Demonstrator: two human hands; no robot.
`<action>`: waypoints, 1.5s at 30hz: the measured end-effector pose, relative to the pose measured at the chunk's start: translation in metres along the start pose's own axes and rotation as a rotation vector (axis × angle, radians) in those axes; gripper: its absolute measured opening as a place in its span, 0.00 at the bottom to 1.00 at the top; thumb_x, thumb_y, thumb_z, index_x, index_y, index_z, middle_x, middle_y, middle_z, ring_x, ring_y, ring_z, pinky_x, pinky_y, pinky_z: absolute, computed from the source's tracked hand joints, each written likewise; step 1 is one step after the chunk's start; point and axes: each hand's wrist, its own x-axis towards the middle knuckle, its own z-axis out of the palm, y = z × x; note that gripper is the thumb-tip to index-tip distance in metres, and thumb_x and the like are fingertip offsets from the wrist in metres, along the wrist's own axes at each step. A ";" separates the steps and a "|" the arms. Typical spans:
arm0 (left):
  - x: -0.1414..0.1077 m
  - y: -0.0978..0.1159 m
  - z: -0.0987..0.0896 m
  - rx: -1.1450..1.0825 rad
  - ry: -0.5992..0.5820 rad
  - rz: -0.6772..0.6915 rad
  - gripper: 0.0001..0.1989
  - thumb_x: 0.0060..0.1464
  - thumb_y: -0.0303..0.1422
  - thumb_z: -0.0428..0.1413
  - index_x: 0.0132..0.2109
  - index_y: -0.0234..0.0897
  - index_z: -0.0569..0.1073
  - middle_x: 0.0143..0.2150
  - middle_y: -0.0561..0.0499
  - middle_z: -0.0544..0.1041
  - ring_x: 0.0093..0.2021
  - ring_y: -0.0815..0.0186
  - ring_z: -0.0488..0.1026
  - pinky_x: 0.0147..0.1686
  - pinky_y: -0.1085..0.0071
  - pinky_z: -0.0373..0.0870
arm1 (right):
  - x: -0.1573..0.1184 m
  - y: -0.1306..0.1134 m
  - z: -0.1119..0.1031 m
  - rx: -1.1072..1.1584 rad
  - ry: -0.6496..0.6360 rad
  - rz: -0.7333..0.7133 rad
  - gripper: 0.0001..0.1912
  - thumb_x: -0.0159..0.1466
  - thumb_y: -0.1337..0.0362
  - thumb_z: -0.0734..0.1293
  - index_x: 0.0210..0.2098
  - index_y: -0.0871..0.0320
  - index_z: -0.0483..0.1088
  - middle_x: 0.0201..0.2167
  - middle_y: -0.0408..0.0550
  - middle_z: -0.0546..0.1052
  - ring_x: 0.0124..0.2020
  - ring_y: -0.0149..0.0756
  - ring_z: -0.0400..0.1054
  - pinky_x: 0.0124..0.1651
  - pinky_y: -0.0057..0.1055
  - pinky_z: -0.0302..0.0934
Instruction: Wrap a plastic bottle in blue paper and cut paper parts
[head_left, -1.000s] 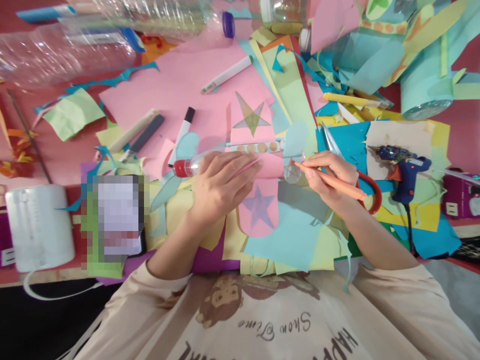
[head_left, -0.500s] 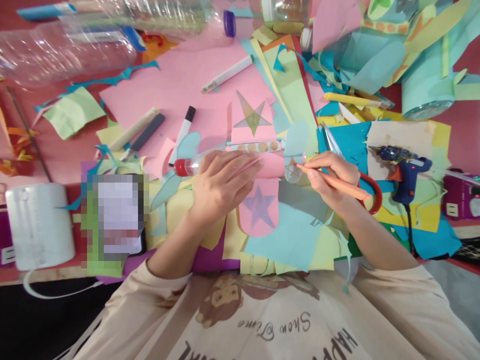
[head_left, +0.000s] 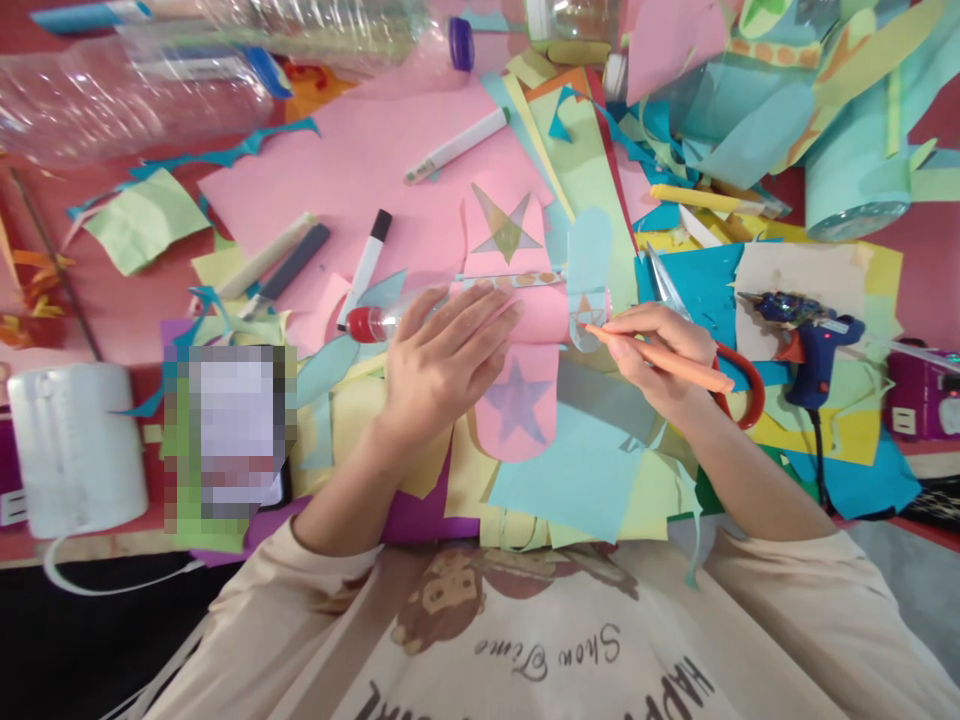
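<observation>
A small plastic bottle (head_left: 365, 325) with a red cap lies sideways, wrapped in pink paper (head_left: 544, 312). My left hand (head_left: 450, 350) lies over its middle, fingers close together and curved across it. Pink paper wings stick out on both sides, one with a green-grey star (head_left: 507, 225), the other with a purple star (head_left: 516, 398). Across the bottle's right end sits a light blue paper strip (head_left: 590, 245) with rounded ends. My right hand (head_left: 660, 355) pinches an orange marker (head_left: 667, 358), its tip at a small orange star outline on this strip.
Scissors (head_left: 739, 385) with red handles lie partly under my right hand. A blue glue gun (head_left: 814, 350) rests on paper at the right. Several markers, paper scraps and large plastic bottles (head_left: 135, 100) cover the table. A phone (head_left: 236, 425) and a white box-shaped device (head_left: 79, 450) are at the left.
The bottle has rolled slightly away from me, showing more of the light blue strip's far part and less of the dotted band. The orange marker's tip has shifted slightly left along the star outline.
</observation>
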 end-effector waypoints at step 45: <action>0.000 -0.002 0.002 -0.030 0.000 -0.019 0.26 0.59 0.27 0.51 0.62 0.54 0.63 0.54 0.53 0.78 0.54 0.60 0.76 0.54 0.58 0.70 | 0.000 -0.009 -0.002 -0.051 -0.055 0.039 0.04 0.61 0.70 0.67 0.34 0.55 0.70 0.27 0.41 0.76 0.28 0.29 0.71 0.32 0.30 0.66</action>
